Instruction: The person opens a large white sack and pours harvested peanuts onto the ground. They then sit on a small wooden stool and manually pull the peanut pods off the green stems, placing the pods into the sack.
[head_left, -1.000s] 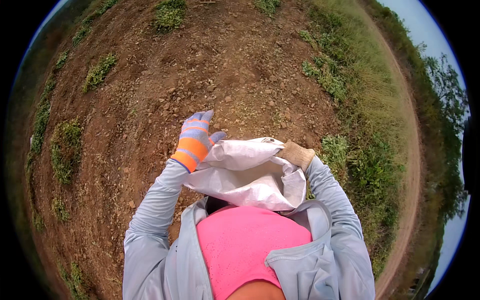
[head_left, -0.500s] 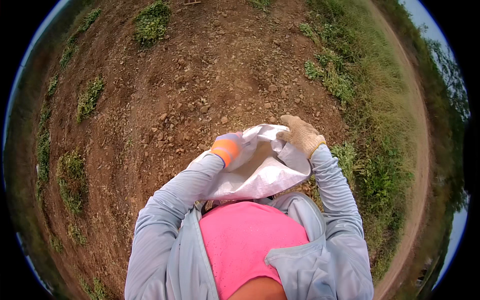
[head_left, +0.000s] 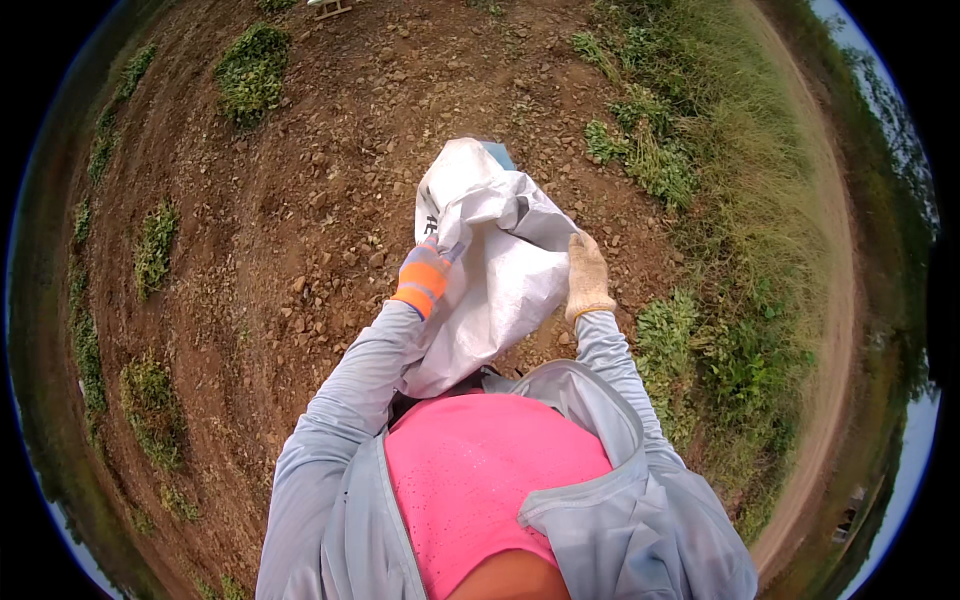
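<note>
A white woven sack (head_left: 510, 275) hangs before me, its mouth gaping and one side flared out away from my body. Dark printing shows on its left side, and a bit of blue peeks out past its far edge. My left hand (head_left: 424, 276), in an orange and lilac glove, grips the sack's left rim. On the opposite side, my right hand (head_left: 588, 272), in a tan knitted glove, is closed on the right rim. The fingertips of the right hand are partly hidden by the fabric. How full the sack is cannot be made out.
Stony brown soil (head_left: 320, 200) surrounds me. Leafy green clumps (head_left: 253, 75) lie in rows on the left. Tall grass (head_left: 745, 180) and weeds border the right side, with a dirt track (head_left: 838, 300) beyond. A small wooden object (head_left: 330, 8) sits at the far edge.
The sack has swung up and away from me, its far side now billowing out. Both hands have kept their hold; the left moved left, the right slightly left and lower. The ground view has shifted.
</note>
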